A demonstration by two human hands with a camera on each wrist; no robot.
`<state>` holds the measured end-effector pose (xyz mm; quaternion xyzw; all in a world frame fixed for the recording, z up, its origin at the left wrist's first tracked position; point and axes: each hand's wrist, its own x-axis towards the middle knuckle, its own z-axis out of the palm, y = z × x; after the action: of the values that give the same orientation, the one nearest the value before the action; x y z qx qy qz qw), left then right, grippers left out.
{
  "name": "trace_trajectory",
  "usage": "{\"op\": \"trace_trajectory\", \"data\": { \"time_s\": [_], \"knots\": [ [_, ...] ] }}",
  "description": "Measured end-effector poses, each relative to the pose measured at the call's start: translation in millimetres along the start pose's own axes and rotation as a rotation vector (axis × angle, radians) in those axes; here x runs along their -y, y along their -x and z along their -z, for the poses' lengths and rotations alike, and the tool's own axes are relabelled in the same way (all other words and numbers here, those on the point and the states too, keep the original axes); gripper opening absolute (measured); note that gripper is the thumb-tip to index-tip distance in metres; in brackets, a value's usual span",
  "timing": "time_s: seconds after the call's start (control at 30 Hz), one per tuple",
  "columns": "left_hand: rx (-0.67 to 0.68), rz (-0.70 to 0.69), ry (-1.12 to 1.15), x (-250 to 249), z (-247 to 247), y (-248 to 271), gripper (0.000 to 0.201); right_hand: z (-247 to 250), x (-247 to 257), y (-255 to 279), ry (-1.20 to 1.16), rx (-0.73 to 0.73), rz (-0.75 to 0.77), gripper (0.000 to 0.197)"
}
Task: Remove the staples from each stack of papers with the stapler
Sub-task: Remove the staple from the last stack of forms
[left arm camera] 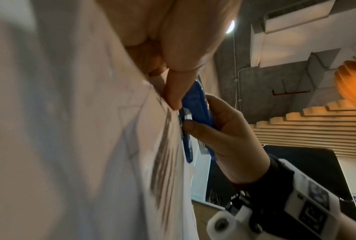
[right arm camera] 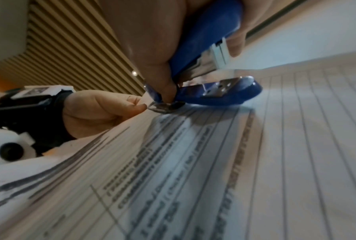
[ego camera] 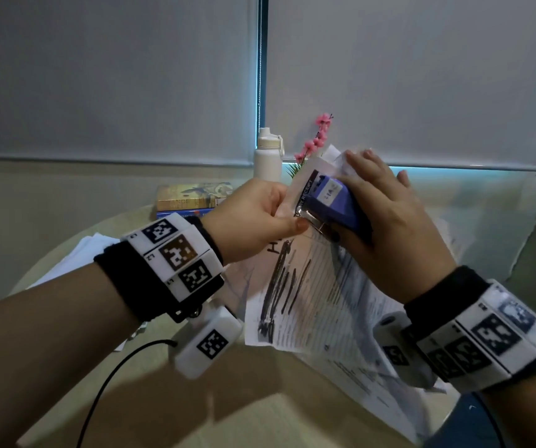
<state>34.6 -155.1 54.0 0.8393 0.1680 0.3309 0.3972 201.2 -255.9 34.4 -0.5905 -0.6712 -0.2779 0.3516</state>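
A stapled stack of printed papers (ego camera: 308, 295) is held up above the round table, its lower end hanging down. My left hand (ego camera: 260, 218) pinches its top corner between thumb and fingers. My right hand (ego camera: 386, 221) grips a blue stapler (ego camera: 338, 205), whose metal rear tab is pressed against the papers right beside my left thumb. In the left wrist view the stapler (left arm camera: 197, 112) lies edge-on against the papers (left arm camera: 91, 146). In the right wrist view the stapler (right arm camera: 210, 68) has its tab on the papers (right arm camera: 214, 162) near my left hand's fingertips (right arm camera: 140, 107). The staple itself is not visible.
Another pile of white papers (ego camera: 79, 253) lies on the round table (ego camera: 260, 409) at the left. At the back stand stacked books (ego camera: 192, 197), a white bottle (ego camera: 268, 156) and pink flowers (ego camera: 316, 137). A black cable (ego camera: 111, 376) runs across the table front.
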Motion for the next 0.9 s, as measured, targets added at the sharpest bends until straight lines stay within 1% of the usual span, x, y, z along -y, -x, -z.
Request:
{"op": "trace_trajectory", "data": {
  "time_s": [0.03, 0.07, 0.1, 0.13, 0.2, 0.23, 0.27, 0.3, 0.33, 0.37, 0.4, 0.47, 0.5, 0.53, 0.63, 0.7, 0.77, 0.83, 0.9],
  "knots": [
    [-0.002, -0.016, -0.022, 1.3, -0.6, 0.0, 0.04, -1.7, -0.8, -0.5, 0.023, -0.003, 0.028, 0.052],
    [-0.008, -0.021, -0.038, 2.7, -1.1, 0.1, 0.031, -3.3, -1.8, -1.6, 0.022, 0.003, 0.042, 0.051],
    [-0.02, -0.02, -0.045, 3.2, -1.6, 0.5, 0.022, -5.4, -3.0, -2.4, -0.023, 0.009, 0.027, 0.05],
    [-0.039, -0.021, -0.054, 3.2, -2.0, 0.5, 0.018, -7.6, -3.0, -2.9, -0.103, 0.012, -0.017, 0.05],
    [-0.07, -0.018, -0.053, 3.2, -2.5, -0.7, 0.023, -12.1, -0.7, -2.9, -0.275, -0.008, -0.123, 0.05],
    [-0.067, -0.012, -0.066, 2.8, -2.7, -0.8, 0.026, -14.5, 0.8, -2.4, -0.296, -0.027, -0.134, 0.05],
    [-0.062, -0.018, -0.081, 5.2, -2.2, -1.4, 0.023, -16.5, 1.3, -1.7, -0.25, -0.04, -0.102, 0.051],
    [-0.057, -0.014, -0.093, 6.0, -2.5, -0.2, 0.012, -18.3, 0.0, -1.3, -0.159, -0.047, -0.036, 0.05],
    [-0.046, -0.003, -0.103, 7.5, -2.4, 0.2, 0.008, -19.3, -1.9, -2.3, -0.069, -0.048, 0.037, 0.05],
    [-0.047, 0.011, -0.107, 8.2, -2.4, 0.8, 0.02, -20.0, -4.2, -4.0, -0.036, -0.046, 0.079, 0.05],
    [-0.05, 0.005, -0.102, 8.4, -2.6, 1.7, 0.021, -19.5, -4.0, -5.7, -0.071, -0.043, 0.073, 0.05],
    [-0.042, 0.01, -0.086, 4.2, -1.1, 2.6, 0.005, -19.1, -1.2, -7.8, -0.267, -0.015, -0.041, 0.053],
    [-0.034, 0.024, -0.062, 2.0, 0.1, 3.1, 0.021, -19.2, 0.3, -8.1, -0.338, -0.002, -0.08, 0.054],
    [-0.029, 0.023, -0.072, 1.3, 1.9, 3.3, 0.028, -19.0, 1.5, -7.9, -0.346, 0.006, -0.088, 0.055],
    [-0.007, 0.017, -0.03, 3.5, 5.2, 6.0, 0.02, -18.3, -0.3, -6.8, -0.255, -0.004, -0.046, 0.055],
    [-0.041, 0.02, 0.005, 6.6, 7.3, 6.4, 0.031, -17.6, -1.7, -7.2, -0.258, -0.038, -0.062, 0.052],
    [-0.069, 0.025, -0.011, 10.2, 9.6, 5.5, 0.041, -19.0, -2.8, -5.9, -0.229, -0.09, -0.052, 0.048],
    [-0.052, 0.023, -0.057, 11.9, 12.2, 4.3, 0.042, -18.6, -4.0, -4.6, -0.105, -0.11, 0.025, 0.046],
    [-0.01, 0.02, -0.094, 12.8, 13.6, 3.5, 0.043, -16.6, -5.3, -5.1, 0.007, -0.099, 0.108, 0.047]
  ]
}}
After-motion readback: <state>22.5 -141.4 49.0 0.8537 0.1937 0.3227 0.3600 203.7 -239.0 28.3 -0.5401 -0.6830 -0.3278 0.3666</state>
